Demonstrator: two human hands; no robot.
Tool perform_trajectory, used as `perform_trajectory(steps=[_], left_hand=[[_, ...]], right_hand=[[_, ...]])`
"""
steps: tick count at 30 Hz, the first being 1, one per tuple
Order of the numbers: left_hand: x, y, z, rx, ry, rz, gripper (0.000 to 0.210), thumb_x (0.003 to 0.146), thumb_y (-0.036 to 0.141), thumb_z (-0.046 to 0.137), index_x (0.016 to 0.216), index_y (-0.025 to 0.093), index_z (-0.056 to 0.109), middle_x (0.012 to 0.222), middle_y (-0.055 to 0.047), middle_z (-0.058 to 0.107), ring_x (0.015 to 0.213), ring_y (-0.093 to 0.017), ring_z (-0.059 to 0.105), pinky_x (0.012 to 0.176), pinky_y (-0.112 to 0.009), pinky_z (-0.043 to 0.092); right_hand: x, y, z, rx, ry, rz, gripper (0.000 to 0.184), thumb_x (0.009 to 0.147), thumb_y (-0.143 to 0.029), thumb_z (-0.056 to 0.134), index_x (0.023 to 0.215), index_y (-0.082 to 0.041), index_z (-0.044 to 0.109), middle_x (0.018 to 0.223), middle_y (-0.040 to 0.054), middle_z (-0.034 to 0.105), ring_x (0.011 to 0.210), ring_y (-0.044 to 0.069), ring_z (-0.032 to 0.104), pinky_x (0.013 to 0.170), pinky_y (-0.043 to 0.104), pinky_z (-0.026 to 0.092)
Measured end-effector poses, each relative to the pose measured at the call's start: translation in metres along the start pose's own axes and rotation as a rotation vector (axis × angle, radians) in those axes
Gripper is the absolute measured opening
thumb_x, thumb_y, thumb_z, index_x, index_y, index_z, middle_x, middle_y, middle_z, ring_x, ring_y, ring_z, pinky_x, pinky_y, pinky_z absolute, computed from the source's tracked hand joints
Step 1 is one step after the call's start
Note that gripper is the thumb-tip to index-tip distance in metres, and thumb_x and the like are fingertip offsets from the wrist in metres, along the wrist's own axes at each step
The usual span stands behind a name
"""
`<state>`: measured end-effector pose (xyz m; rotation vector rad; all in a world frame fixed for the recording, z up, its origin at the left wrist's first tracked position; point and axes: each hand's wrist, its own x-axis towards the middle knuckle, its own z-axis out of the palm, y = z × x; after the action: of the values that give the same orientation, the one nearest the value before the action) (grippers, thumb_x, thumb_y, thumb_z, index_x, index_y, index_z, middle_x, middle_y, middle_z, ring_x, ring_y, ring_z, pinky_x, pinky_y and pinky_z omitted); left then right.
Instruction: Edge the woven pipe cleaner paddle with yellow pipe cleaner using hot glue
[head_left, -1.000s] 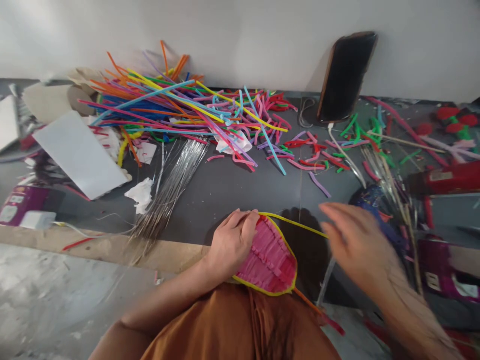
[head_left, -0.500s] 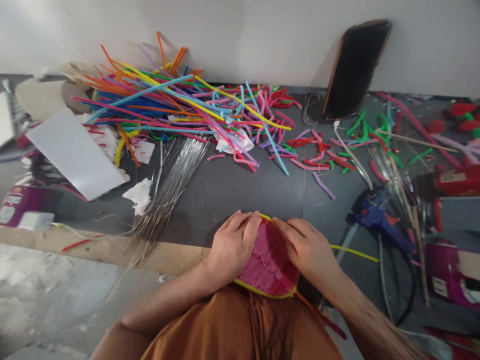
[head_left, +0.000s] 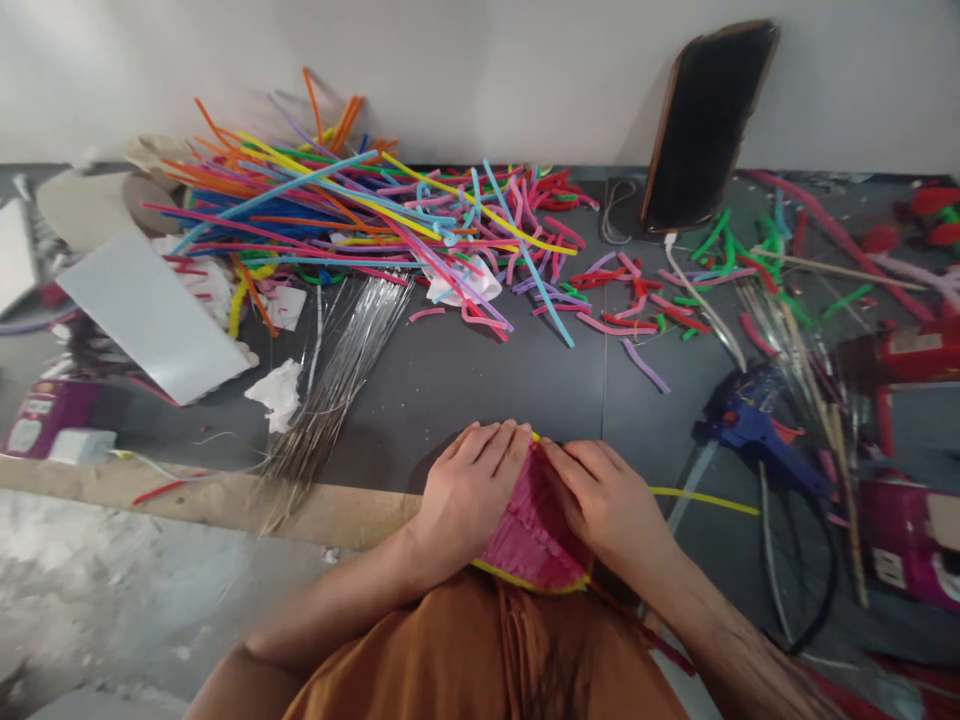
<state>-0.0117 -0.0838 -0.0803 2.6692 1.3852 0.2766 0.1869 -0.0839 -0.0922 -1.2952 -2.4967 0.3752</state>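
Note:
A magenta, ribbed piece (head_left: 529, 535) with a yellow pipe-cleaner edging lies against my lap at the table's front edge. My left hand (head_left: 476, 490) is closed over its left side, fingers together along the upper rim. On the other side, my right hand (head_left: 604, 495) grips the upper right rim with bent fingers. Both sets of fingertips almost meet at the top, where a bit of yellow edging shows between them. My thumbs and much of the piece's sides are hidden. A yellow pipe cleaner (head_left: 709, 498) sticks out to the right behind my right hand.
Long coloured pipe cleaners (head_left: 315, 200) are heaped at the back, with short cut pieces to their right. Thin metal wires (head_left: 349, 370) lie left of my hands. A blue glue gun (head_left: 765, 425) with a cable lies at right. A phone (head_left: 709, 125) leans on the wall.
My hands have drawn slightly closer together at the top of the magenta piece, covering more of its rim. My left fingers lie flatter over it. The view has shifted a little.

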Motion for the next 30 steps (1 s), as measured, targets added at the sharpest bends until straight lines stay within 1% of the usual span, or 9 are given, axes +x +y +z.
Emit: perform_trajectory(steps=[2,5,9,11,15,19,23,26,30], left_hand=[[0.002,0.002,-0.002,0.026,-0.017,0.001,0.038,0.093,0.013,0.037,0.128,0.009,0.051,0.125,-0.01,0.063,0.113,-0.02,0.058,0.1,-0.035,0.047],[0.004,0.004,-0.004,0.056,-0.013,-0.011,0.038,0.093,0.013,0.038,0.128,0.006,0.05,0.121,-0.012,0.064,0.108,-0.021,0.06,0.097,-0.034,0.049],[0.004,0.004,-0.004,0.036,0.014,-0.037,0.039,0.093,0.012,0.038,0.13,0.003,0.048,0.118,-0.013,0.065,0.106,-0.021,0.06,0.096,-0.034,0.049],[0.003,0.003,-0.003,0.024,0.019,-0.041,0.04,0.093,0.012,0.038,0.131,0.004,0.047,0.118,-0.013,0.065,0.107,-0.021,0.059,0.096,-0.035,0.05],[0.001,0.002,0.0,-0.004,0.016,-0.036,0.04,0.093,0.013,0.038,0.131,0.004,0.048,0.121,-0.014,0.064,0.11,-0.022,0.058,0.097,-0.036,0.05],[0.002,0.003,-0.002,-0.024,-0.015,-0.032,0.04,0.092,0.015,0.043,0.132,0.01,0.05,0.124,-0.012,0.062,0.111,-0.022,0.057,0.097,-0.038,0.05],[0.003,0.005,-0.004,0.002,-0.01,-0.034,0.041,0.09,0.017,0.049,0.131,0.018,0.052,0.123,-0.01,0.062,0.108,-0.023,0.058,0.092,-0.038,0.052],[0.003,0.007,-0.003,0.032,-0.009,-0.032,0.038,0.089,0.017,0.05,0.127,0.02,0.056,0.122,-0.01,0.062,0.106,-0.023,0.059,0.091,-0.038,0.053],[0.004,0.007,-0.001,0.062,0.003,-0.018,0.035,0.089,0.016,0.049,0.123,0.019,0.059,0.121,-0.011,0.063,0.105,-0.023,0.06,0.099,-0.044,0.048]], right_hand=[[-0.002,-0.002,0.001,-0.014,-0.014,0.005,0.035,0.09,-0.016,0.045,0.12,-0.006,0.06,0.091,0.0122,0.063,0.079,0.022,0.055,0.073,0.035,0.052],[-0.005,-0.005,0.003,-0.025,-0.02,0.033,0.036,0.089,-0.014,0.047,0.122,-0.005,0.058,0.092,0.0128,0.062,0.082,0.023,0.054,0.075,0.036,0.052],[-0.009,-0.007,0.005,0.003,0.009,0.069,0.037,0.091,-0.015,0.043,0.125,-0.009,0.056,0.096,0.0125,0.062,0.086,0.022,0.055,0.078,0.035,0.052],[-0.012,-0.006,0.004,0.013,0.02,0.067,0.038,0.091,-0.014,0.042,0.126,-0.011,0.055,0.097,0.0119,0.062,0.086,0.022,0.056,0.079,0.035,0.052],[-0.017,-0.006,-0.001,-0.031,-0.005,0.038,0.038,0.089,-0.011,0.043,0.125,-0.008,0.056,0.098,0.0137,0.063,0.085,0.022,0.057,0.077,0.036,0.053],[-0.02,-0.009,-0.006,-0.106,-0.029,0.049,0.039,0.088,-0.011,0.043,0.124,-0.011,0.059,0.097,0.0127,0.065,0.08,0.021,0.058,0.073,0.034,0.052],[-0.023,-0.01,-0.007,-0.131,-0.02,0.04,0.036,0.088,-0.011,0.044,0.121,-0.008,0.06,0.097,0.0127,0.065,0.08,0.021,0.058,0.072,0.032,0.051],[-0.027,-0.009,-0.006,-0.142,-0.03,0.044,0.036,0.089,-0.011,0.044,0.12,-0.01,0.06,0.098,0.0118,0.066,0.081,0.02,0.059,0.073,0.031,0.051],[-0.034,-0.01,-0.006,-0.157,-0.026,0.052,0.036,0.089,-0.01,0.043,0.121,-0.012,0.059,0.1,0.0119,0.067,0.082,0.02,0.059,0.074,0.033,0.051]])
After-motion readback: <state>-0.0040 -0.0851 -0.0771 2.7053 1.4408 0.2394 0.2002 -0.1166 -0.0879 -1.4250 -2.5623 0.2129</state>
